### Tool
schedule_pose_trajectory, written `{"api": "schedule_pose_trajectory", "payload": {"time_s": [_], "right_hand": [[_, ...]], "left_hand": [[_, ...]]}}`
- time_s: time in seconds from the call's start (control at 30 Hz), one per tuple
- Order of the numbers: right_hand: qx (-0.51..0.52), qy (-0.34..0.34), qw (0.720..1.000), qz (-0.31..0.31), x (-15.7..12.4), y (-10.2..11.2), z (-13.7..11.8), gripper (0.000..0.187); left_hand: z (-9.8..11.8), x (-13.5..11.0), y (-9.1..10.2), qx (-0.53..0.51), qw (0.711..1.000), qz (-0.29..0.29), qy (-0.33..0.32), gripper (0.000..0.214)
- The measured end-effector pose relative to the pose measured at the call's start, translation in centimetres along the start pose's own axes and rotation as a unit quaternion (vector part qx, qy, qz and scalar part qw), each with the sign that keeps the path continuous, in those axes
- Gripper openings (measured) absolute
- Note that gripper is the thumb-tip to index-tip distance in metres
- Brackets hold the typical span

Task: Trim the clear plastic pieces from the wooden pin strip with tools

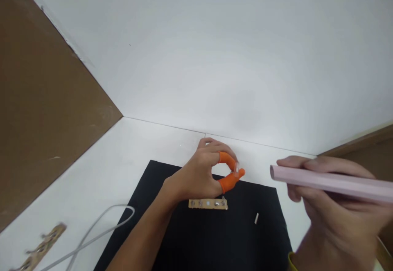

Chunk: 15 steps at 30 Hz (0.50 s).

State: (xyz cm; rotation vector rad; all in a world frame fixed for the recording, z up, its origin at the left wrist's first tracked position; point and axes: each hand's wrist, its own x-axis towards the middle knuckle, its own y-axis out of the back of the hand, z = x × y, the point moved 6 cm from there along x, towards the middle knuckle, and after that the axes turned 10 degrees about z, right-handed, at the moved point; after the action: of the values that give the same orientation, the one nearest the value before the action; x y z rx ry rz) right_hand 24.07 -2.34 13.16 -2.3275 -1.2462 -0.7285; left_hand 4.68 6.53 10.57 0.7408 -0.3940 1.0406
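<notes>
Pinched in left hand [204,168], orange finger cots [227,182] (2): 1 translucent piece [236,168], far edge of black mat [215,238]. Grasped in right hand [340,209]: 1 pink faceted rod [331,183]. Advised: light, level pinch.

A hand could slide over the front of the flat black cloth-like mat [215,242], to the right of the left arm. The bare left hand [201,166] with orange rubber finger covers [229,183] blocks the mat's back edge, and a thin tan strip with little clear bits [208,204] lies just in front. Between both hands is a gap, with a tiny white stick [256,218] below it. The bare right hand [337,217] and its long pale pink stick [325,181] fill the right side; I can't tell how high they are. A bendy white cord [106,234] crosses the left.
</notes>
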Motion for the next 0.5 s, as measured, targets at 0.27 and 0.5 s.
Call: {"api": "schedule_pose_trajectory", "payload": {"time_s": [0.27,0.5], "right_hand": [[-0.047,-0.043,0.998,0.012,0.6,1.4,2.6,0.022],[-0.087,-0.1,0.991,-0.026,-1.7,4.4,3.6,0.021]], "left_hand": [[-3.0,-9.4,-0.7,0.081,0.995,-0.015,0.063,0.005],[-3.6,-13.4,-2.1,0.163,0.981,-0.022,0.104,0.008]]}}
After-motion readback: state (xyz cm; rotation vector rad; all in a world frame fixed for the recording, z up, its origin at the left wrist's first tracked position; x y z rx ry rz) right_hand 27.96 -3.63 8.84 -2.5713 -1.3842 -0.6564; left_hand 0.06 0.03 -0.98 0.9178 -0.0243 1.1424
